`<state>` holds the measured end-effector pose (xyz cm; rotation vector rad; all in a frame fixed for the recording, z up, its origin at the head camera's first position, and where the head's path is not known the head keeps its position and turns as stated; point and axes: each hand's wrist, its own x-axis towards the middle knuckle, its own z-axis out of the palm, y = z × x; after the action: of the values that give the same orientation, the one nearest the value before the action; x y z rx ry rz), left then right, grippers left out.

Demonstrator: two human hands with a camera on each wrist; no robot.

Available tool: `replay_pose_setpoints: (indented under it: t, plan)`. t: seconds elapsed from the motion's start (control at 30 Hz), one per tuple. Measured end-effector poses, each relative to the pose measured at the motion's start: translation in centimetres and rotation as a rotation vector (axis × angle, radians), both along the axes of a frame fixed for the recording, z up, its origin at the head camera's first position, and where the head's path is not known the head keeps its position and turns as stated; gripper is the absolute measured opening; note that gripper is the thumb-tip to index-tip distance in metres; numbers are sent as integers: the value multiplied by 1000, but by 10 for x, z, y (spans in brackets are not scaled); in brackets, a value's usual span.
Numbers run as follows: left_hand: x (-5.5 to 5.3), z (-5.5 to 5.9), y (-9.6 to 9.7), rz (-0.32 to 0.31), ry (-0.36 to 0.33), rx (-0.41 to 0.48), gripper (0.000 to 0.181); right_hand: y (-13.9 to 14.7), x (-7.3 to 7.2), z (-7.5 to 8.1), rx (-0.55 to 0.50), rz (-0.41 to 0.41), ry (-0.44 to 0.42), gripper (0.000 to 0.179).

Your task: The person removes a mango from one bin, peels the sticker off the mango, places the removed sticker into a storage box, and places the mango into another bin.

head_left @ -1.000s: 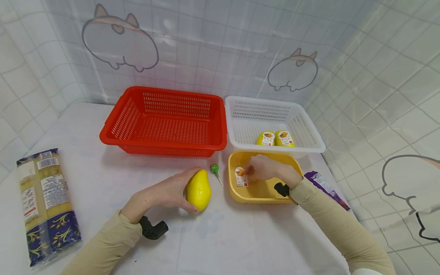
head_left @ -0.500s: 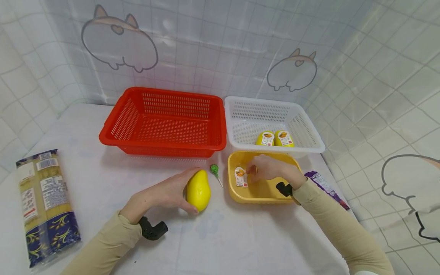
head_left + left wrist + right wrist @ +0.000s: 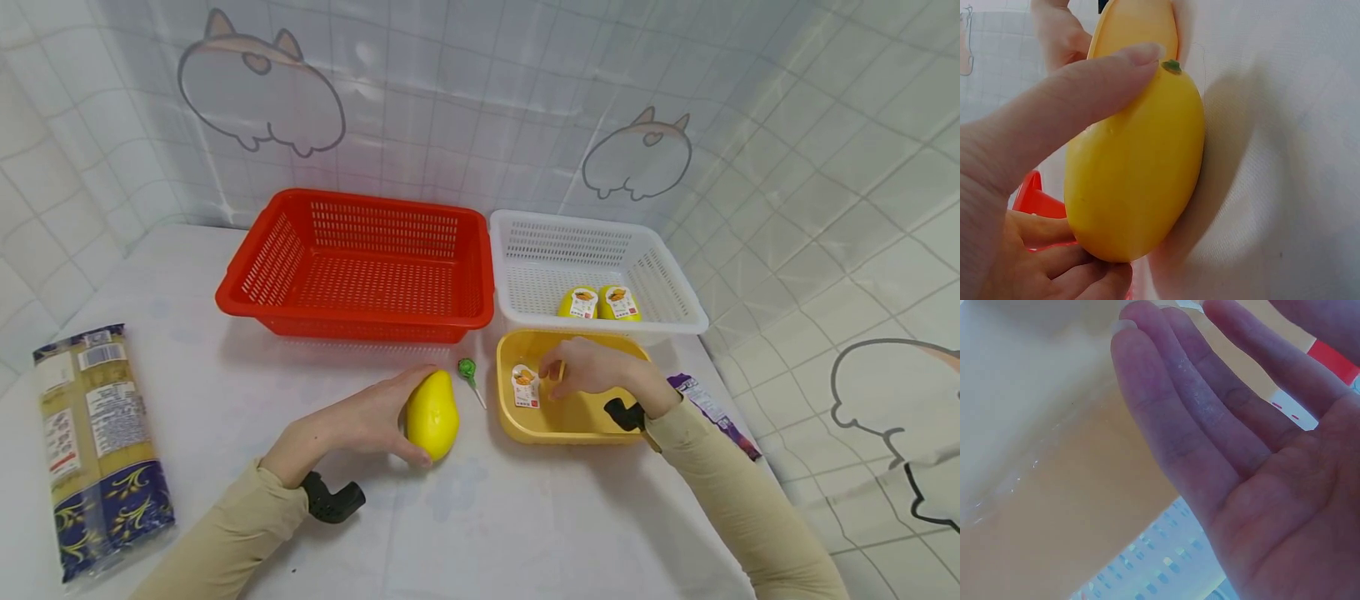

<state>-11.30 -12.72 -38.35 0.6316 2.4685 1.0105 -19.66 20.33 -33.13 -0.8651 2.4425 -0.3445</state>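
Note:
In the head view my left hand grips a yellow mango on the table. In the left wrist view the thumb lies across the mango beside its green stem end, with the other fingers around the far end. My right hand is inside a yellow-orange basin, fingers loosely extended and holding nothing. The right wrist view shows that hand with its palm bare. A white sticker with an orange fruit picture shows against the basin's inner left side, just left of the right fingertips.
Behind stand a red basket and a white basket holding two labelled mangoes. A green lollipop lies between the mango and basin. A pack of noodles lies far left, a purple packet at right.
My right hand has drawn slightly right, away from the sticker, and its fingers have loosened. The left hand and its mango have stayed in place.

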Motion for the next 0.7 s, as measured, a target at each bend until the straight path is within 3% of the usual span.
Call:
replay_pose_setpoints:
  t: [0.33,0.7]
  plan:
    - [-1,-1,-1,-3,6,-4,114,3,5,3,-56,10,17,31]
    - [-2,-1,-2,-11,6,4,115,3,19,16,-87,-102,-18,39]
